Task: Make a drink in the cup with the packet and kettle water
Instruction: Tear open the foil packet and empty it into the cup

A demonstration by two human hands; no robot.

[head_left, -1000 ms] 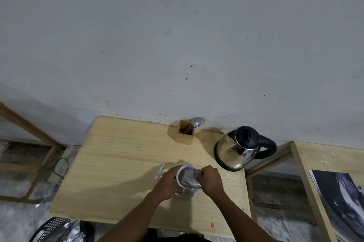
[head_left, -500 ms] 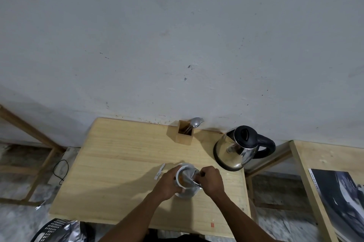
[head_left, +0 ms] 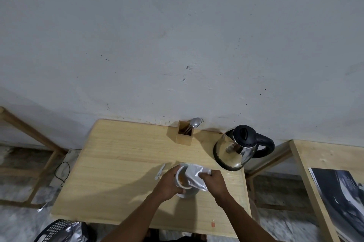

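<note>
A white cup stands near the front right of the wooden table. My left hand is wrapped around its left side. My right hand pinches a silver packet tilted over the cup's mouth, covering its right half. Orange-brown powder shows inside the cup. A steel kettle with a black lid and handle sits at the table's back right, apart from both hands.
A wooden holder with a spoon and fork stands against the wall. A torn strip lies left of the cup. A second table with a dark print is on the right. A black basket sits below left.
The packet was pulled narrow half a second ago, exposing the cup's inside; now it is spread wider over the cup's right half. My left hand has stayed on the cup.
</note>
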